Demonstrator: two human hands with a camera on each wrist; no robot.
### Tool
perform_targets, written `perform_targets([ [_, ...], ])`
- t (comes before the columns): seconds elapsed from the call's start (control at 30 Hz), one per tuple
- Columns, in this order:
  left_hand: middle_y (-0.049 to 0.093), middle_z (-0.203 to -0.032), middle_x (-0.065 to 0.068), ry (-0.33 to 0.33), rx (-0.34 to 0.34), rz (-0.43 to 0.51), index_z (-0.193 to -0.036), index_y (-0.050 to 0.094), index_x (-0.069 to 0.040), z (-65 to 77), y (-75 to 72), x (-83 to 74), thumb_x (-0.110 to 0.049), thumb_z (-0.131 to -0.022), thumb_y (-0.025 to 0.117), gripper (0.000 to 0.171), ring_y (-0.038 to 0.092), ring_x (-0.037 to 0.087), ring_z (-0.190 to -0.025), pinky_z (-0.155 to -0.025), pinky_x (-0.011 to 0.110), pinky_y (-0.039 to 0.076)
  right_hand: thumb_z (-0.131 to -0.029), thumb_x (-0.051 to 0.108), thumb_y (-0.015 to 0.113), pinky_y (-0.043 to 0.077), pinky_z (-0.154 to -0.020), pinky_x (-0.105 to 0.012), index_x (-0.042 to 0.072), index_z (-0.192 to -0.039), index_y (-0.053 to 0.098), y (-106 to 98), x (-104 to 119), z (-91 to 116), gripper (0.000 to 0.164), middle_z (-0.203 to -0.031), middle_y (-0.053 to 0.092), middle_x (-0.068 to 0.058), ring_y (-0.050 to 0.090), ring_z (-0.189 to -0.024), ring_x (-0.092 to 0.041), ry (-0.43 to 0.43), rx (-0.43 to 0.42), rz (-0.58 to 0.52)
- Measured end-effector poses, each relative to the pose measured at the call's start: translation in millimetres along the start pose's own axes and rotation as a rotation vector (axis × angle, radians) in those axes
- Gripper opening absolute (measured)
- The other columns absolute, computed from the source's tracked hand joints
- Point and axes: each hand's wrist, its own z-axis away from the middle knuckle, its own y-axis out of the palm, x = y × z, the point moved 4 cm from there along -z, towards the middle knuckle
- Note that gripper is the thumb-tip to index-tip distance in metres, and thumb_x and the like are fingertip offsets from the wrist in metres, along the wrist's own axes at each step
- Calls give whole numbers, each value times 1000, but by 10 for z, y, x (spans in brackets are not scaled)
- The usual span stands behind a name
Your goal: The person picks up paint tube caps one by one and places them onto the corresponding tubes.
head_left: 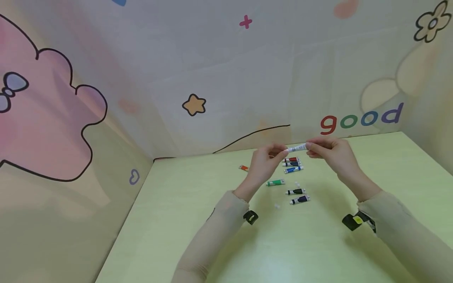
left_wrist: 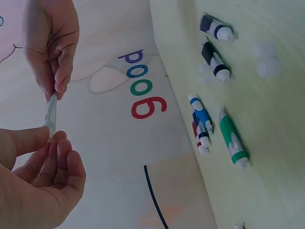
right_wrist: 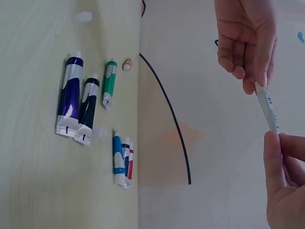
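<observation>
Both hands hold one small white paint tube [head_left: 296, 148] above the far part of the table. My left hand [head_left: 267, 160] pinches one end between thumb and fingers, and my right hand [head_left: 334, 155] pinches the other. Fingertips cover both ends of the tube. Faint print shows on the tube [right_wrist: 268, 109] in the right wrist view. Below the hands lie a red paint tube [head_left: 291, 159], a dark blue one [head_left: 291, 164] and a bright blue one [head_left: 293, 169], close together. A green paint tube [head_left: 275, 182] lies nearer.
A blackish paint tube [head_left: 295, 192] and a dark purple one [head_left: 300, 200] lie nearest me. An orange tube [head_left: 244, 168] is partly behind the left wrist. Small translucent pieces [head_left: 277, 206] lie on the pale green table [head_left: 162, 220]. A printed cloth wall [head_left: 226, 78] rises behind.
</observation>
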Motion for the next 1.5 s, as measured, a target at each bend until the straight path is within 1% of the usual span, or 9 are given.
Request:
perform_targets([
  [0.13,70,-90,-6,-92,28,-36,-104,73,-9,-98,113,174,-21,-98,69,14,62,5,-79,-71,21,50,-100,29,64,53,-79,-16,-4,-132,60,34,-179,-107,46,-103,69,3,70,-84,-1,80,24,-19],
  [0.23,69,-87,-8,-150,53,-87,-102,74,-10,-150,176,286,-22,-98,69,13,60,6,-77,-69,22,49,-101,25,63,54,-81,-17,-7,-134,57,74,-316,-165,45,-112,68,-10,70,-84,-1,135,52,-38],
  [0.4,70,-87,-5,-203,82,-162,-100,75,-10,-179,253,452,-24,-97,70,15,60,7,-77,-68,23,49,-104,19,58,54,-83,-20,-10,-136,53,166,-535,-222,43,-130,59,-28,70,-87,-2,202,100,-39],
  [0.6,71,-89,-2,-296,105,-168,-99,74,-9,-163,365,662,-20,-96,71,12,61,8,-79,-70,24,51,-105,14,55,54,-89,-28,-13,-135,52,256,-718,-238,41,-128,60,-28,69,-84,-3,257,117,-31],
  [0.73,70,-90,-1,-328,122,-192,-99,74,-8,-172,418,749,-17,-96,72,10,60,9,-77,-70,23,50,-104,14,57,55,-89,-32,-14,-133,54,285,-812,-263,40,-120,63,-24,70,-87,-11,284,130,-3],
  [0.83,70,-91,0,-328,152,-230,-100,74,-7,-194,454,787,-15,-95,72,10,59,9,-77,-70,22,49,-103,12,58,56,-85,-31,-15,-132,54,292,-861,-280,40,-117,65,-25,70,-85,-12,297,144,11],
  [0.97,71,-94,2,-294,204,-310,-100,75,-7,-222,498,800,-14,-95,73,10,58,8,-77,-71,22,48,-103,9,57,58,-78,-26,-19,-129,55,288,-908,-302,38,-111,68,-24,68,-77,-6,286,160,16],
  [1.2,71,-92,1,-225,280,-443,-96,76,-6,-252,586,811,-15,-93,74,10,57,9,-75,-68,20,46,-102,8,57,56,-72,-21,-17,-125,59,259,-1002,-329,34,-113,67,-26,65,-77,-7,292,180,130],
  [1.5,73,-100,3,-233,296,-497,-99,77,-6,-236,629,822,-14,-94,73,11,62,12,-82,-72,23,50,-101,7,58,56,-70,-22,-18,-120,62,276,-1062,-312,31,-109,68,-25,63,-75,-10,285,253,207],
])
